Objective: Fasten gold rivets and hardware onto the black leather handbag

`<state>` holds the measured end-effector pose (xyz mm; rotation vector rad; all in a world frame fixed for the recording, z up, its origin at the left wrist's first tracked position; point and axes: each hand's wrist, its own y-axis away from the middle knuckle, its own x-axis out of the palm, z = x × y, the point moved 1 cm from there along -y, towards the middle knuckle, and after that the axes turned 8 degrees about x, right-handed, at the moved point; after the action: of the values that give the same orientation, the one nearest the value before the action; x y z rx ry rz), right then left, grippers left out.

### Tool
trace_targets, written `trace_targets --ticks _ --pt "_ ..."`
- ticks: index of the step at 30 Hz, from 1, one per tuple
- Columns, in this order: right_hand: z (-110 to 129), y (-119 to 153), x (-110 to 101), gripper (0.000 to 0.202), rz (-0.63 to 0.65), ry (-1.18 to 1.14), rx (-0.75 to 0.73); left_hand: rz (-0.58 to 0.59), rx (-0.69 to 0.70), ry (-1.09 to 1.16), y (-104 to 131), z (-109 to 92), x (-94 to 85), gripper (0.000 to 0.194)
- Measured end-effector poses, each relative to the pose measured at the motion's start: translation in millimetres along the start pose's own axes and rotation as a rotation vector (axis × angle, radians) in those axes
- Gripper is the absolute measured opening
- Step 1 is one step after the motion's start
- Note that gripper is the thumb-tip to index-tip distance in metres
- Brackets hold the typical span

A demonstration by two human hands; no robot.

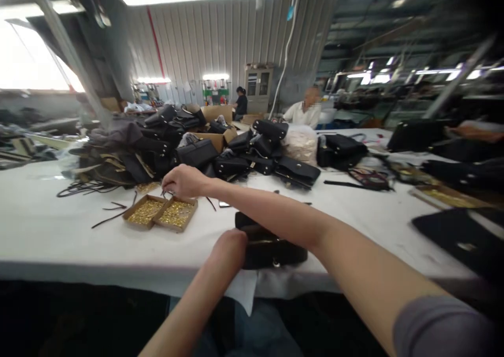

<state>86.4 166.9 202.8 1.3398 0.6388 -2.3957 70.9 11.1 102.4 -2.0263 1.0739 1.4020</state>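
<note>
My left hand (233,243) grips the left end of a black handbag (271,256) near the table's front edge. The bag's top gapes, and a small metal fitting shows on its front; my fingers are partly hidden at its side. Stretched across above the bag, my right hand (183,181) has its fingers pinched together behind two shallow cardboard boxes. Something thin and dark shows at those fingertips, too small to name. Small gold-coloured metal pieces fill the left box (145,211) and the right box (176,213).
Black bags (197,152) lie heaped along the back of the white table (79,247). Thin dark straps (112,218) lie left of the boxes. On the right rests a black flat piece (460,236). Beyond the table are a person in white (305,113) and another in dark clothes (241,105).
</note>
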Motion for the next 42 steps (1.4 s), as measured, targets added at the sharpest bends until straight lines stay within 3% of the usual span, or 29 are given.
trace_targets --ticks 3,6,9,12,16,19,24,29,36,42 --pt "-10 84 -41 0.019 0.019 -0.284 -0.095 0.002 0.017 0.005 5 23 9.4 0.026" --pt "-22 174 -63 0.018 -0.028 -0.449 0.096 -0.078 0.017 0.045 3 37 11.8 0.023" --pt "-43 236 -60 0.015 -0.111 -0.394 0.300 -0.038 0.033 0.188 -4 38 12.2 0.020" --pt "-65 267 -40 0.020 -0.128 -0.159 0.315 -0.019 0.006 0.184 -13 32 11.6 0.021" --pt "-88 288 -11 0.036 -0.068 0.068 0.309 -0.020 -0.038 0.009 -23 19 8.9 0.025" --pt "-98 299 5 0.036 -0.048 0.103 0.342 0.001 -0.018 -0.019 -26 13 6.9 0.026" --pt "-107 307 20 0.032 -0.113 -0.033 0.371 -0.002 -0.044 -0.072 -24 6 4.9 0.029" --pt "-109 301 17 0.030 -0.146 -0.186 0.428 0.034 -0.045 -0.098 -21 -3 4.9 0.029" --pt "-114 278 21 0.022 0.048 -0.344 0.498 0.005 -0.060 -0.063 -14 -2 14.7 0.031" --pt "-107 283 30 0.016 0.060 -0.581 0.611 -0.097 -0.050 0.009 -3 0 20.5 0.027"
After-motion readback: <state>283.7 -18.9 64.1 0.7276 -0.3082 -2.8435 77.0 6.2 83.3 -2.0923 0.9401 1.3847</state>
